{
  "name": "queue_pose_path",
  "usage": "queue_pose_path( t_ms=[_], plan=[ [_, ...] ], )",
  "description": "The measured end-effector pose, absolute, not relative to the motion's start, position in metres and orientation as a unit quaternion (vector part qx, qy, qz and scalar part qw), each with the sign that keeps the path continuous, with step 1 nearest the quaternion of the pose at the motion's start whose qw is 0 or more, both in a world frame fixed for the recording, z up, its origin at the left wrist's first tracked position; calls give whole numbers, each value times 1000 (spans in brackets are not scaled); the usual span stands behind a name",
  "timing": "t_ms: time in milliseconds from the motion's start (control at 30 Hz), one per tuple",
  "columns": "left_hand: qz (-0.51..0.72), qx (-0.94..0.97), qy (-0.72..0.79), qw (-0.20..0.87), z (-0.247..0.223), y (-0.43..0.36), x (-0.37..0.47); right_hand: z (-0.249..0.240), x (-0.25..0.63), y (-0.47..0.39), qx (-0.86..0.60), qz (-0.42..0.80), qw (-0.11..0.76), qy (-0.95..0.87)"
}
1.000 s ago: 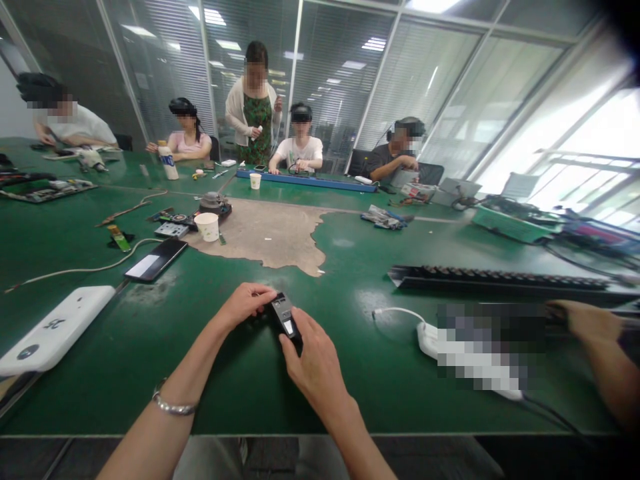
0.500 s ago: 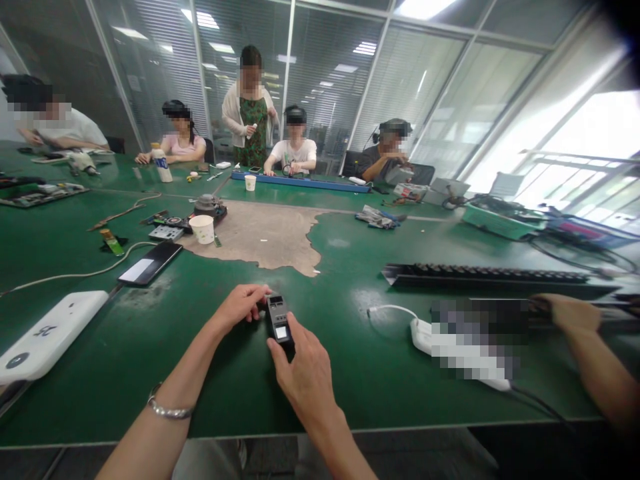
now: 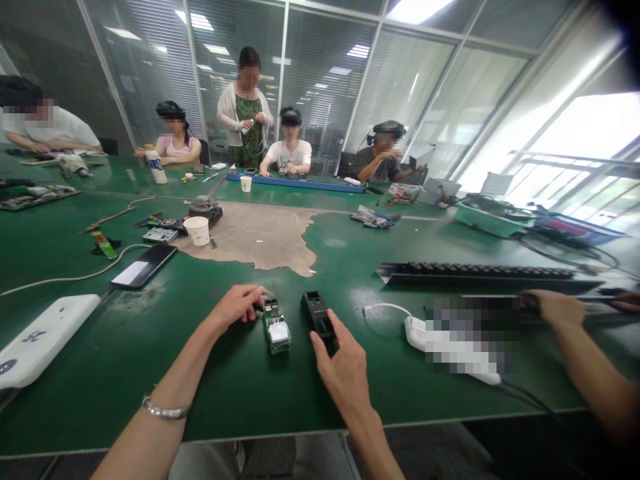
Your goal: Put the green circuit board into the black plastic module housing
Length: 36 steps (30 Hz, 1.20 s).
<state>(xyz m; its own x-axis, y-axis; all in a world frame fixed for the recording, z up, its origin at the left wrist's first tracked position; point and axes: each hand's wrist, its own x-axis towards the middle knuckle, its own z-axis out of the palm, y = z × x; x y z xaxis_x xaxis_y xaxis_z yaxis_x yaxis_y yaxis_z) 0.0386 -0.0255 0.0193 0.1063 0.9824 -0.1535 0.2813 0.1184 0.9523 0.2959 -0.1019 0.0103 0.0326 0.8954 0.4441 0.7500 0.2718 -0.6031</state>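
Observation:
A black plastic casing (image 3: 314, 308) with cut-out openings is held tilted by my right hand (image 3: 345, 360), thumb on one side and fingers on the other. To its left, a small green circuit board (image 3: 277, 332) with a white screen lies on the green table, separate from the casing. My left hand (image 3: 239, 307) has its fingers curled at the board's upper left corner, gripping that edge. Part of its grip is hidden behind the fingers.
A phone (image 3: 144, 267) and a white power bank (image 3: 47, 340) lie to the left. Ahead stands a paper cup (image 3: 198, 231). On the right are a long black metal strip (image 3: 475, 275), a white power strip (image 3: 417, 333) and another person's hand (image 3: 555, 310). Several people sit across the table.
The black casing has come off the circuit board, and my right hand has moved right with it. The board now lies exposed beside my left hand, which has barely moved.

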Motion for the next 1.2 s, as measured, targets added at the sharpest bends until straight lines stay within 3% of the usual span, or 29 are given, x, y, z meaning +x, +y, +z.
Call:
queue_pose_path(
  t_ms=[333,600,900,1200],
  plan=[
    [341,577,565,482,16,-24,38,-4,302,-107,-571,45,416,-706],
    [329,577,571,482,17,-23,39,-6,306,-107,-562,81,391,-724],
    [345,572,563,487,18,-25,39,25,275,-118,-522,162,486,-682],
    [372,566,546,494,19,-26,40,41,233,-116,-499,140,423,-743]
  ],
)
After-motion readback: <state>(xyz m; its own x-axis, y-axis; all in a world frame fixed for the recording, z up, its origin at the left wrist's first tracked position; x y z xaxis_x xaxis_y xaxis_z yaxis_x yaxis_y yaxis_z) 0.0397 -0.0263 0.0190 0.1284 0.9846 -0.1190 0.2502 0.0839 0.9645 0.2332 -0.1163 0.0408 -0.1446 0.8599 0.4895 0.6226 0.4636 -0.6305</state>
